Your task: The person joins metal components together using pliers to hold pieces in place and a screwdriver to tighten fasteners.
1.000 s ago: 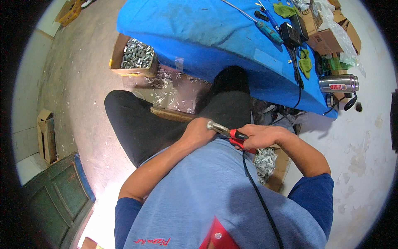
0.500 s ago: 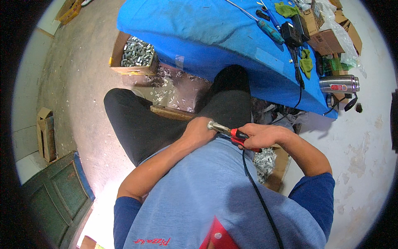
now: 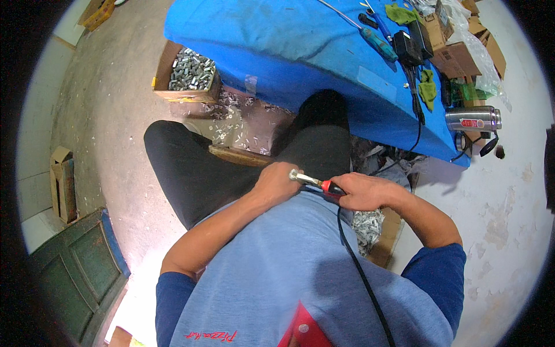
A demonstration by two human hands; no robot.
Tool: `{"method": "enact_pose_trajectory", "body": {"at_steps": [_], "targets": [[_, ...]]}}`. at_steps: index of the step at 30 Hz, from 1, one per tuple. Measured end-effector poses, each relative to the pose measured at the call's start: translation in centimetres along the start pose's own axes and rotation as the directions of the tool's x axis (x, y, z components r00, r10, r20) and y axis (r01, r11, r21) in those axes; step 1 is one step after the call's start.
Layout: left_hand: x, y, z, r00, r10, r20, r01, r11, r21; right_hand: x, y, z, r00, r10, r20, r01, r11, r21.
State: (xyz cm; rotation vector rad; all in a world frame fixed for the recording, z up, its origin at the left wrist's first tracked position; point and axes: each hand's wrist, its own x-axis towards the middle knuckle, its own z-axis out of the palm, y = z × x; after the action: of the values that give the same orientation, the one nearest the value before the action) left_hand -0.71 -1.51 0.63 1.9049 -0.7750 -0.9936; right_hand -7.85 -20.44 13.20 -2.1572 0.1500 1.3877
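Note:
My right hand (image 3: 359,192) grips the red handle of a corded tool (image 3: 330,187) whose metal tip points left. The tip meets my left hand (image 3: 276,184), which is closed around a small metal part that I can barely see. Both hands sit close to my body, above my lap and black trousers (image 3: 196,168). The tool's black cord (image 3: 361,272) runs down over my blue shirt.
A blue-covered table (image 3: 289,52) stands ahead with screwdrivers (image 3: 378,41), a black box (image 3: 407,47), green rags and cartons. A steel flask (image 3: 473,118) lies at its right end. Cardboard boxes of small metal parts sit at upper left (image 3: 188,72) and beside my right leg (image 3: 370,228).

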Motion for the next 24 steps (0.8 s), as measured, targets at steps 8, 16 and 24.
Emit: {"method": "enact_pose_trajectory", "body": {"at_steps": [8,16,24], "targets": [[0.1,-0.1,0.1,1.000,0.004,-0.027,-0.003,1.000,0.020,0.4,0.7,1.7,0.989,-0.057,-0.140,0.056,0.998,-0.010],[0.6,-1.3,0.6,1.000,-0.010,0.015,0.011,0.999,-0.051,0.8,1.8,2.3,0.938,-0.199,-0.284,0.179,0.979,-0.093],[0.6,-1.1,0.7,0.998,-0.010,0.068,0.018,0.993,-0.117,2.6,4.6,1.0,0.973,-0.181,-0.143,0.204,0.964,0.170]]}}
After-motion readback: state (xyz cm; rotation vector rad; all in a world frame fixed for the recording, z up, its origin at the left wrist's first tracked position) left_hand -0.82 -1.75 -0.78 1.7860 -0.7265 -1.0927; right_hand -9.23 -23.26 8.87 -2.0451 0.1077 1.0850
